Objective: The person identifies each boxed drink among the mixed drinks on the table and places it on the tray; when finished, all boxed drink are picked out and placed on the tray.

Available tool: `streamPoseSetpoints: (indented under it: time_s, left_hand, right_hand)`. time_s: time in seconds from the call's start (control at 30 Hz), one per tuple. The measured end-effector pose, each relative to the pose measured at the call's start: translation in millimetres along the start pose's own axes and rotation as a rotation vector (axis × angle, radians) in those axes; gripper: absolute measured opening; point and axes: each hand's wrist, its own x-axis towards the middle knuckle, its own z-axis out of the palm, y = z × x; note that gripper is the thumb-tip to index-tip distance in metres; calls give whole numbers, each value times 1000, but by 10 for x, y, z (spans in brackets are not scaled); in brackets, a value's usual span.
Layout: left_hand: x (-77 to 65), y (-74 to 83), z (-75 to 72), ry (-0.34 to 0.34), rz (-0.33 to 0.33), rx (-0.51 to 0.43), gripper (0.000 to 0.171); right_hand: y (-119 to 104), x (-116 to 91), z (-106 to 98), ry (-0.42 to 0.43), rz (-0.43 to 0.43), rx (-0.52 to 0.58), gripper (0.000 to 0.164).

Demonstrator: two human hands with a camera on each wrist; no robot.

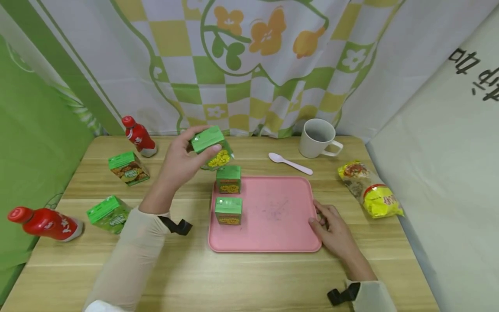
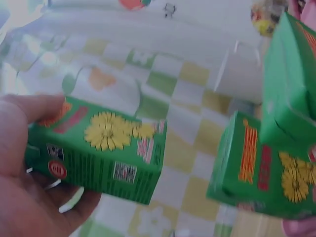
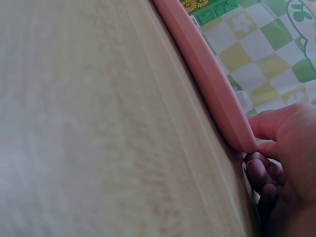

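My left hand (image 1: 187,158) grips a green drink carton (image 1: 218,151) printed with yellow flowers, held above the back left corner of the pink tray (image 1: 273,216). In the left wrist view the carton (image 2: 98,143) lies sideways between thumb and fingers. Two similar green cartons stand on the tray's left side, a rear carton (image 1: 228,180) and a front carton (image 1: 228,211). My right hand (image 1: 337,232) pinches the tray's right edge; in the right wrist view, thumb and fingers meet the rim (image 3: 217,94) at its corner.
On the left stand a brown-printed green carton (image 1: 128,168), another green carton (image 1: 109,214) and two red bottles, one at the back (image 1: 138,136) and one nearer (image 1: 46,223). A pink spoon (image 1: 290,163), grey mug (image 1: 317,138) and yellow snack bag (image 1: 370,189) lie behind and right.
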Motion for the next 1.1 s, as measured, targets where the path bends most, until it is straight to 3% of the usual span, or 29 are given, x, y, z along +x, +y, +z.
streamPoseSetpoints:
  time_s: [0.27, 0.4, 0.5, 0.73, 1.1]
  left_hand:
    - [323, 85, 424, -313, 5, 34, 48]
    - [438, 65, 600, -432, -2, 41, 48]
    - [503, 44, 687, -505, 6, 101, 47]
    - [568, -45, 778, -615, 19, 271, 45]
    - [630, -167, 895, -728, 22, 335, 44]
  right_hand:
    - [4, -7, -15, -24, 41, 13, 56]
    - [7, -5, -14, -21, 30, 15, 55]
    - [5, -3, -21, -15, 27, 15, 55]
    - [-2, -2, -40, -9, 29, 23, 54]
    - [10, -4, -40, 3, 26, 44, 54]
